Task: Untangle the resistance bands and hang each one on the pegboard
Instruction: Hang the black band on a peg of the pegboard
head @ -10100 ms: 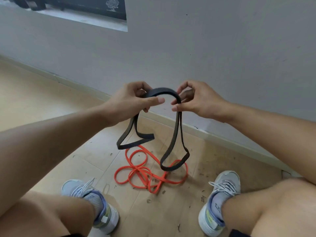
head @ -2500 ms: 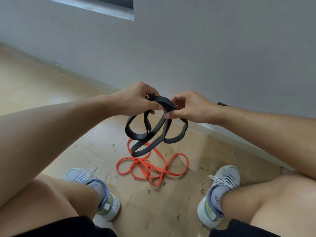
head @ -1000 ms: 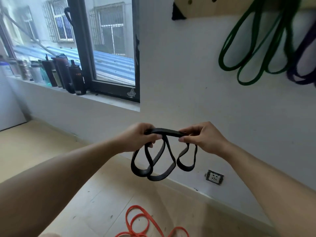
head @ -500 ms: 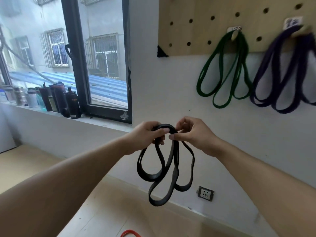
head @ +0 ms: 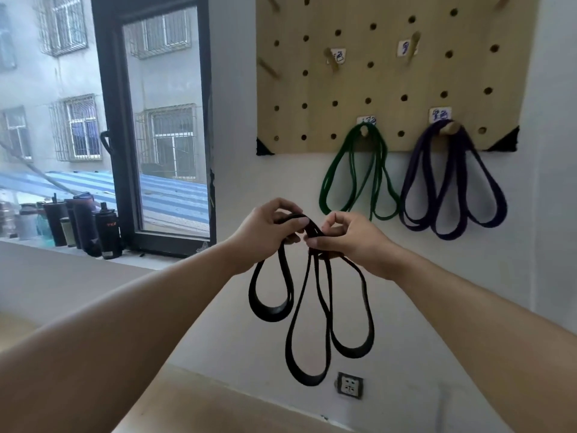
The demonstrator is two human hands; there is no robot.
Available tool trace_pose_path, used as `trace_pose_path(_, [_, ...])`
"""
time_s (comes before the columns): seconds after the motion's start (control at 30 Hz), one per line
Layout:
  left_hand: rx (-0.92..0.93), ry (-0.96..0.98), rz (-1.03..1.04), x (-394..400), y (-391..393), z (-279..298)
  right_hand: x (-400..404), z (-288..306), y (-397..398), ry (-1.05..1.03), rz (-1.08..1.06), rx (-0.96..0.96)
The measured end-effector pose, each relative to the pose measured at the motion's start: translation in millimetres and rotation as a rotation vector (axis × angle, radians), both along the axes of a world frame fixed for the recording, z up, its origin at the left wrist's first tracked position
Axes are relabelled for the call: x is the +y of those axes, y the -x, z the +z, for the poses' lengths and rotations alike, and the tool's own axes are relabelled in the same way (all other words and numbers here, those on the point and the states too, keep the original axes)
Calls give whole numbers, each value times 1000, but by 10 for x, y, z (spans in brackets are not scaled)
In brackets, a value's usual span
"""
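I hold a black resistance band (head: 307,326) gathered into three hanging loops. My left hand (head: 265,232) and my right hand (head: 346,239) both pinch its top, close together, in front of the white wall. Above them hangs the wooden pegboard (head: 390,76). A green band (head: 352,179) hangs from a lower peg and a purple band (head: 449,195) from the peg to its right. Two upper pegs with paper labels, the left one (head: 332,59) and the right one (head: 413,45), carry nothing. The orange band is out of view.
A dark-framed window (head: 162,126) is at the left, with several bottles (head: 81,226) standing on its sill. A wall socket (head: 349,384) sits low on the wall below the band. Wooden floor shows at the bottom.
The view has risen from the floor to the pegboard. The black band came up with my hands, and its loops now hang longer. The orange band dropped out of view.
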State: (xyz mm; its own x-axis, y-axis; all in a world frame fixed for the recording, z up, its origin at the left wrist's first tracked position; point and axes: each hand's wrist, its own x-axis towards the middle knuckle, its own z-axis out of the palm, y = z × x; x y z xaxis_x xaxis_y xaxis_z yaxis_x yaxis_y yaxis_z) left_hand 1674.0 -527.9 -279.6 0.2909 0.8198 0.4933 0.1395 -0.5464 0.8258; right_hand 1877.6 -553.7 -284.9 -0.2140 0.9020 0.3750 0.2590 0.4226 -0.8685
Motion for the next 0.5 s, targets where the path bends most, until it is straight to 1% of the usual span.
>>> trace_pose_path(0.13, [49,-13,10,-78,-22,118,-141,151,-142,26,-14,-87])
trace_pose_path(0.23, [90,-34,-3,-138,-30,185,-230,217,-219,34,-8,-116])
trace_pose_path(0.5, [229,-52,-22,-223,-40,268,-385,213,-374,98,22,-211])
